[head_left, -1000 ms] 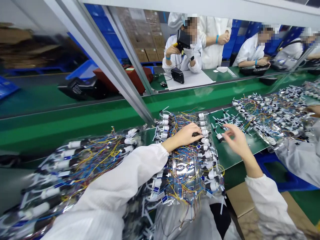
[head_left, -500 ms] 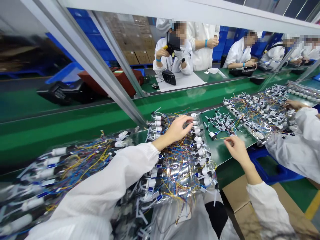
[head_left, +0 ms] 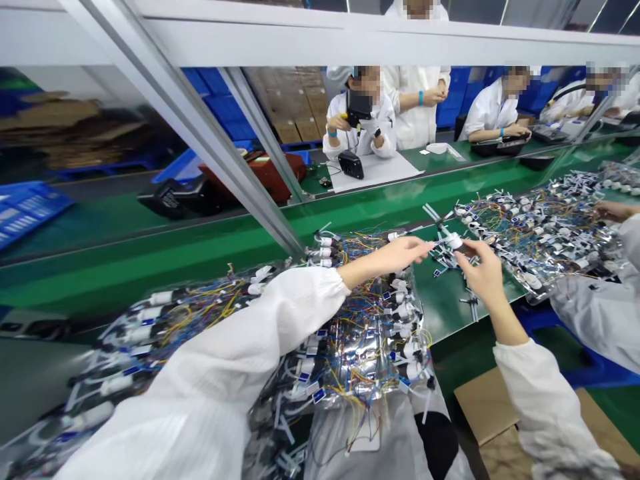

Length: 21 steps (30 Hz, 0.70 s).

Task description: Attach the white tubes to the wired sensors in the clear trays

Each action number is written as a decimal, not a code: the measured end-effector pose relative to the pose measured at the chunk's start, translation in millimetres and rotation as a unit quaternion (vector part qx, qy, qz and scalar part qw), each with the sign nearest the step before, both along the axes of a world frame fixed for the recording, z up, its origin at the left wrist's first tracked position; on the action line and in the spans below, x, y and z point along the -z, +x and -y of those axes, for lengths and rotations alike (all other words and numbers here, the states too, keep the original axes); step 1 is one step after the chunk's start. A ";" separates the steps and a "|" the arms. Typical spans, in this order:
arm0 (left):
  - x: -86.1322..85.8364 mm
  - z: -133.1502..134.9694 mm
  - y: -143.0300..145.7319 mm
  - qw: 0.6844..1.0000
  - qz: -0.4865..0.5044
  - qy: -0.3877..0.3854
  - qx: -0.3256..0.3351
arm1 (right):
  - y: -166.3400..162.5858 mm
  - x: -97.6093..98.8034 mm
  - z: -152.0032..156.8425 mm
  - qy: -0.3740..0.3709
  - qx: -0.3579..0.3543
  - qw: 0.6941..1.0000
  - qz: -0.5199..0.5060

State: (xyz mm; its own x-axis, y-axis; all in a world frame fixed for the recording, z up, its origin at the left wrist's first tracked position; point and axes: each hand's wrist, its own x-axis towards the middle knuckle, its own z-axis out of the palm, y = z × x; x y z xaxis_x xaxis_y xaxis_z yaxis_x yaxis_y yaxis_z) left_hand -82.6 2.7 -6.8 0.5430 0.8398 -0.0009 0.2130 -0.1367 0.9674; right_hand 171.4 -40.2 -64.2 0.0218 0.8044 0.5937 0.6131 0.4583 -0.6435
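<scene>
My right hand (head_left: 483,267) grips a small white-and-black pump-like motor (head_left: 454,241) with thin white tubes, held above the green bench. My left hand (head_left: 407,253) reaches in from the left, its fingertips pinched together close beside that motor; what lies between them is too small to make out. Under both hands lies a loose pile of white tube pieces with black fittings (head_left: 445,257). Below my left forearm, a clear plastic tray (head_left: 357,343) carries rows of similar motors (head_left: 403,310) along its sides, with yellow, blue and red wires tangled across the middle.
Another tray of wired motors (head_left: 175,313) lies to the left. At right, a co-worker's hand (head_left: 615,211) is over a further tray of motors (head_left: 545,227). A metal frame post (head_left: 225,160) slants before me. Cardboard (head_left: 487,403) and a blue stool (head_left: 575,347) are below the bench.
My right hand has lifted a motor from the bench and now holds it higher up. My left hand has moved right, from over the tray to the motor. The view has shifted slightly.
</scene>
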 end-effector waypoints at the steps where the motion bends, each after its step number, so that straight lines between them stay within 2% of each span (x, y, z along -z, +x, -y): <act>1: -4.5 -6.4 15.3 0.998 0.051 0.012 -0.021 | 2.6 -10.7 -1.6 -0.008 -0.030 0.998 -0.045; 3: -18.1 -18.2 47.2 0.985 0.167 0.020 -0.047 | 5.8 -27.2 -4.4 -0.029 -0.082 0.990 -0.116; 4: -26.9 -22.3 62.3 0.976 0.212 0.022 -0.035 | 7.1 -32.6 -5.4 -0.036 -0.096 0.985 -0.140; 7: -58.1 -23.2 97.0 0.962 0.268 0.023 0.040 | 14.0 -38.5 -6.3 -0.052 -0.101 0.976 -0.185; 10: -90.5 -10.9 110.1 0.948 0.308 0.080 0.005 | 27.9 -34.5 -4.8 -0.086 -0.112 0.979 -0.145; 12: -110.4 -2.9 107.7 0.936 0.326 0.123 -0.045 | 36.5 -29.5 -3.9 -0.108 -0.110 0.986 -0.071; 15: -135.7 1.3 92.7 0.923 0.314 0.181 -0.131 | 38.9 -20.2 -5.6 -0.101 -0.114 0.988 0.008; 18: -155.2 -3.6 65.5 0.908 0.279 0.228 -0.215 | 29.6 -7.7 -9.4 -0.111 -0.135 0.984 0.022; 21: -165.1 -14.2 22.3 0.888 0.291 0.256 -0.248 | 24.2 5.9 -8.6 -0.187 -0.137 0.972 -0.026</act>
State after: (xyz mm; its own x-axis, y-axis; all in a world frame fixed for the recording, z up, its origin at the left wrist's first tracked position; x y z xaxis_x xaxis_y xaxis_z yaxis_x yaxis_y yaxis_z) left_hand -60.3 16.8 158.3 -0.1092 0.7851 0.6096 -0.1451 -0.6193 0.7716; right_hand 195.6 -31.6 -70.1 -0.2013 0.9439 0.2617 0.4642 0.3272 -0.8231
